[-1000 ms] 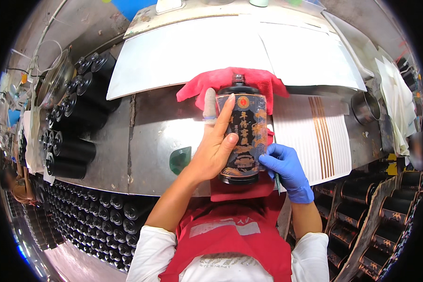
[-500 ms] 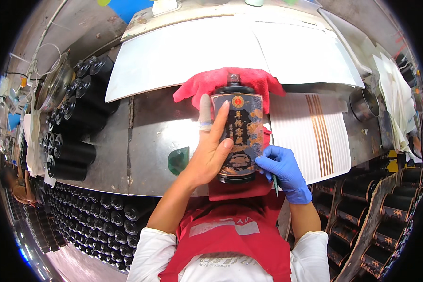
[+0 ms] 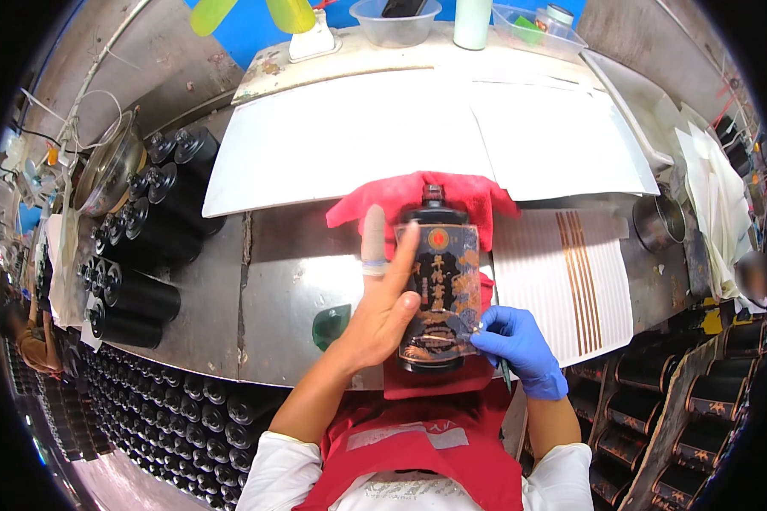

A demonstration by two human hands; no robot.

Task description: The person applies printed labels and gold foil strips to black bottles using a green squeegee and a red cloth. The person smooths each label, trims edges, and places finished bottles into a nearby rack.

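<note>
A black bottle (image 3: 435, 364) lies on its back on a red cloth (image 3: 341, 209), its neck pointing away from me. Across its front is a dark label sheet (image 3: 452, 289) with gold print and a red-gold seal; its edges reach past the bottle's sides. My left hand (image 3: 382, 319) lies along the label's left side with fingers stretched, one finger wearing a pale finger cot. At the label's lower right corner, my right hand (image 3: 520, 349), in a blue glove, pinches the edge. A thin dark green tool (image 3: 506, 375) sticks out below that hand.
A green scraper-like piece (image 3: 331, 326) lies left of my hands. Black bottles (image 3: 132, 294) lie at the left; several more stand below. A white sheet with brown-gold strips (image 3: 581, 289) and a metal cup (image 3: 659, 223) are at right. White boards (image 3: 341, 140) cover the back.
The view has tilted up, so everything sits lower and more of the back of the table shows. Both hands keep nearly the same places on the bottle.
</note>
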